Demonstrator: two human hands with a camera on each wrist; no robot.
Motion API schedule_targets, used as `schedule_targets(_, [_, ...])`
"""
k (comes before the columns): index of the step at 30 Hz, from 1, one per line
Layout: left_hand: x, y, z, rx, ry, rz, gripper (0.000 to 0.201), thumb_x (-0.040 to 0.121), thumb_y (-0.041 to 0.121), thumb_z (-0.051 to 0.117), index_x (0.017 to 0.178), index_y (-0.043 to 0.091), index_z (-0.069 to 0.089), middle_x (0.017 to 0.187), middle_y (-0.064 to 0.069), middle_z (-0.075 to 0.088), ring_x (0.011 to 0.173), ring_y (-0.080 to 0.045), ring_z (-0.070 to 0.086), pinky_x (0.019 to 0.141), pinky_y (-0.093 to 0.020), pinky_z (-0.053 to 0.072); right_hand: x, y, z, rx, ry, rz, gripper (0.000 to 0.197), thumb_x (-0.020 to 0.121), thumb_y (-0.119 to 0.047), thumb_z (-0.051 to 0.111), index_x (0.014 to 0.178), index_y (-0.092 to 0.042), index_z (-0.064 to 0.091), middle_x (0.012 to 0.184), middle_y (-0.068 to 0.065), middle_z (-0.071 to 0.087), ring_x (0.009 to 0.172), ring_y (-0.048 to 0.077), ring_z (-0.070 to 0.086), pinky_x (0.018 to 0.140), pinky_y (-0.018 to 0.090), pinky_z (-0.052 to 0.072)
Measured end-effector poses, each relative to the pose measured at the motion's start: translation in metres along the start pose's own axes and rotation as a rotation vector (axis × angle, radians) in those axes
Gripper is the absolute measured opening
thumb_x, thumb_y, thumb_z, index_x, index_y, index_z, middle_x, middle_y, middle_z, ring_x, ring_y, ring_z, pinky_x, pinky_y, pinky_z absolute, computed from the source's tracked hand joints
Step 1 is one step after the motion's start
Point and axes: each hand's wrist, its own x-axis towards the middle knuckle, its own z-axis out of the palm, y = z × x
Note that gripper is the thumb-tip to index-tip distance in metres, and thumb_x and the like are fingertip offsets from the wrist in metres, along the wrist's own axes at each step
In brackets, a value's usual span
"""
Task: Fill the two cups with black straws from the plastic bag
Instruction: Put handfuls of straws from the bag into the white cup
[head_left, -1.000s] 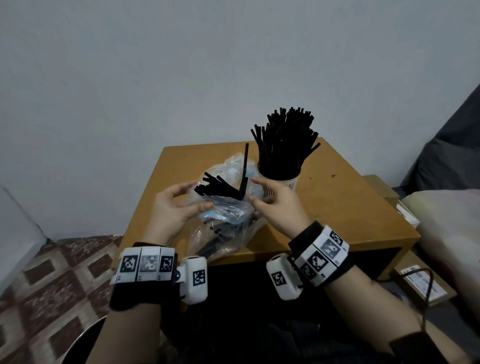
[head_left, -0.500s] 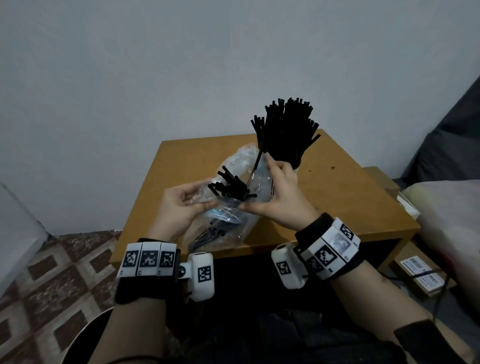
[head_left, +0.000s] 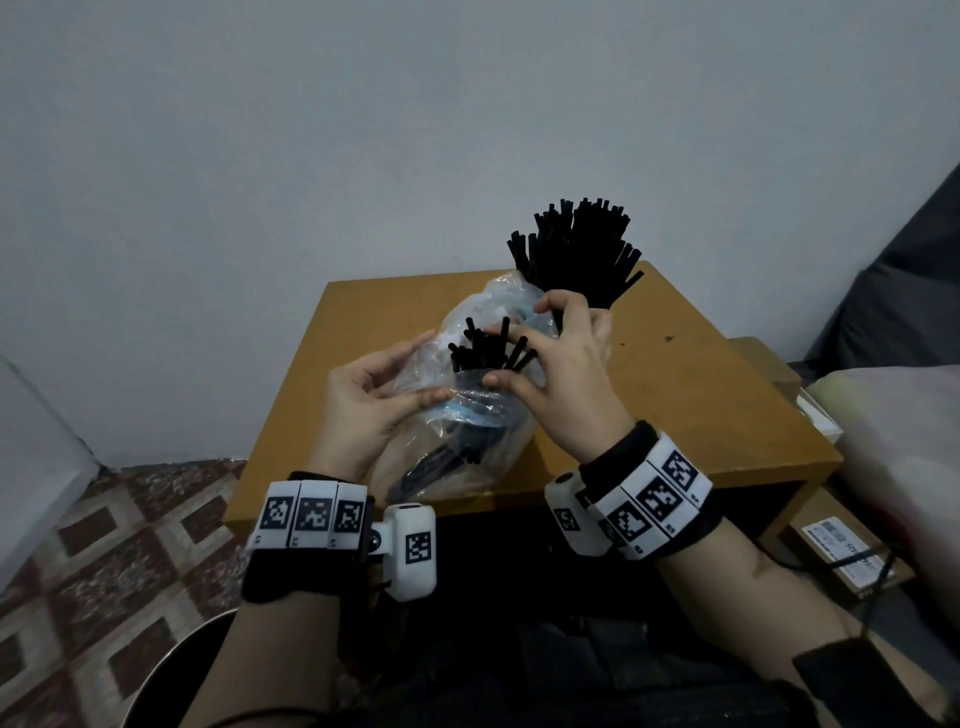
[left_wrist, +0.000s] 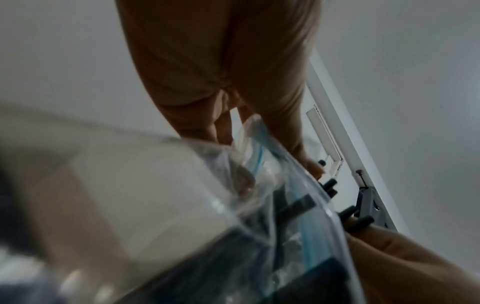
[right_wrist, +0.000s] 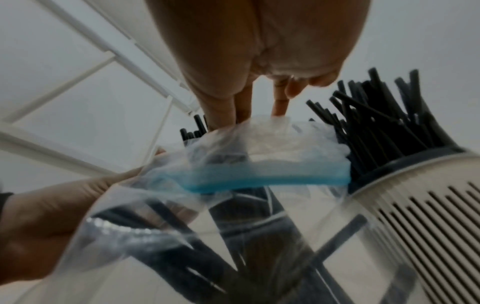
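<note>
A clear plastic bag (head_left: 467, 431) with a blue zip strip stands tilted on the wooden table (head_left: 675, 395), and black straws (head_left: 480, 348) stick out of its mouth. My left hand (head_left: 374, 395) pinches the bag's left edge between thumb and fingers. My right hand (head_left: 561, 374) is at the bag's mouth, thumb and forefinger curled round the tops of a few straws. Behind it a thick bunch of straws (head_left: 576, 249) fans out of a white cup (right_wrist: 420, 205) with dark vertical stripes. My right hand hides the cup in the head view. I see no second cup.
The table stands against a plain wall. To its right, lower down, are a cardboard box (head_left: 841, 551) with a cable over it and a pale soft bundle (head_left: 909, 431). Patterned floor tiles (head_left: 104, 545) lie to the left, and a dark round object (head_left: 171, 675) is near my left arm.
My right hand lifted one straw out of the bag, carried it to the full cup, and has come back to the bag's mouth. The left hand has kept hold of the bag.
</note>
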Motion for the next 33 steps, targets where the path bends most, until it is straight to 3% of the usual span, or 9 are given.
schedule_targets(5, [0.001,0.000,0.004,0.011,0.024,0.067,0.056,0.053,0.002,0.078,0.108,0.014,0.068,0.103,0.004,0.073,0.098,-0.013,0.070,0.080,-0.026,0.058,0.004,-0.008,-0.002,0.092,-0.146,-0.115,0.048,0.090,-0.024,0.059,0.135,-0.008,0.049,0.127,0.008,0.048,0.120,0.018,0.036,0.104,0.021,0.026])
schedule_targets(10, [0.003,-0.002,0.002,0.050,-0.007,0.090,0.057,0.052,0.001,0.079,0.106,0.015,0.069,0.101,0.008,0.073,0.101,-0.012,0.068,0.081,-0.023,0.056,0.009,-0.008,-0.006,0.213,-0.185,-0.095,0.045,0.091,-0.021,0.060,0.133,-0.012,0.050,0.121,0.002,0.054,0.112,0.008,0.047,0.091,0.008,0.030])
schedule_targets(14, [0.003,-0.002,0.005,0.069,-0.029,0.103,0.058,0.051,0.001,0.080,0.107,0.015,0.069,0.101,0.007,0.073,0.102,-0.010,0.068,0.082,-0.018,0.054,0.015,-0.005,-0.004,0.125,-0.246,-0.110,0.053,0.085,-0.019,0.067,0.134,-0.013,0.049,0.123,0.002,0.056,0.113,0.011,0.049,0.094,0.014,0.032])
schedule_targets(16, [0.003,-0.002,0.007,0.073,-0.031,0.100,0.059,0.052,0.001,0.079,0.108,0.014,0.068,0.099,0.006,0.073,0.099,-0.009,0.069,0.080,-0.018,0.054,0.017,-0.004,-0.002,0.122,-0.227,-0.133,0.047,0.083,-0.014,0.069,0.128,-0.011,0.054,0.119,0.004,0.061,0.110,0.015,0.054,0.094,0.018,0.036])
schedule_targets(21, [0.005,-0.005,0.007,0.049,0.012,0.095,0.055,0.054,0.002,0.079,0.107,0.014,0.069,0.105,0.004,0.072,0.102,-0.014,0.068,0.082,-0.024,0.056,0.021,0.003,0.000,0.284,-0.096,-0.090,0.017,0.086,-0.009,0.064,0.102,-0.012,0.067,0.097,-0.004,0.065,0.095,0.006,0.057,0.081,-0.001,0.036])
schedule_targets(23, [0.005,-0.005,0.007,0.049,0.017,0.097,0.054,0.055,0.001,0.078,0.107,0.013,0.068,0.108,0.002,0.071,0.103,-0.013,0.068,0.083,-0.024,0.056,0.022,0.007,0.000,0.324,-0.059,-0.076,0.012,0.087,-0.008,0.062,0.096,-0.014,0.066,0.091,-0.007,0.063,0.091,0.004,0.059,0.076,-0.003,0.037])
schedule_targets(28, [0.004,-0.004,0.006,0.084,0.030,0.113,0.054,0.063,-0.011,0.075,0.111,0.012,0.065,0.108,0.006,0.069,0.093,0.001,0.068,0.078,-0.013,0.052,0.027,0.013,-0.005,0.227,0.019,-0.121,0.014,0.090,-0.017,0.059,0.103,-0.016,0.065,0.094,0.001,0.069,0.087,0.011,0.064,0.078,0.017,0.051])
schedule_targets(31, [0.005,-0.005,0.004,0.099,0.044,0.103,0.057,0.065,-0.013,0.073,0.115,0.012,0.062,0.089,0.019,0.073,0.086,0.004,0.069,0.075,-0.011,0.051,0.032,0.014,-0.012,0.229,0.033,-0.093,0.019,0.091,-0.016,0.057,0.108,-0.011,0.064,0.090,0.002,0.068,0.076,0.007,0.061,0.065,0.006,0.045])
schedule_targets(33, [0.005,-0.004,0.003,0.109,0.046,0.106,0.058,0.065,-0.013,0.073,0.116,0.012,0.061,0.085,0.024,0.072,0.085,0.005,0.068,0.074,-0.010,0.051,0.035,0.014,-0.017,0.278,0.038,-0.053,0.018,0.091,-0.017,0.057,0.106,-0.010,0.064,0.085,0.000,0.066,0.068,0.002,0.059,0.059,0.007,0.046])
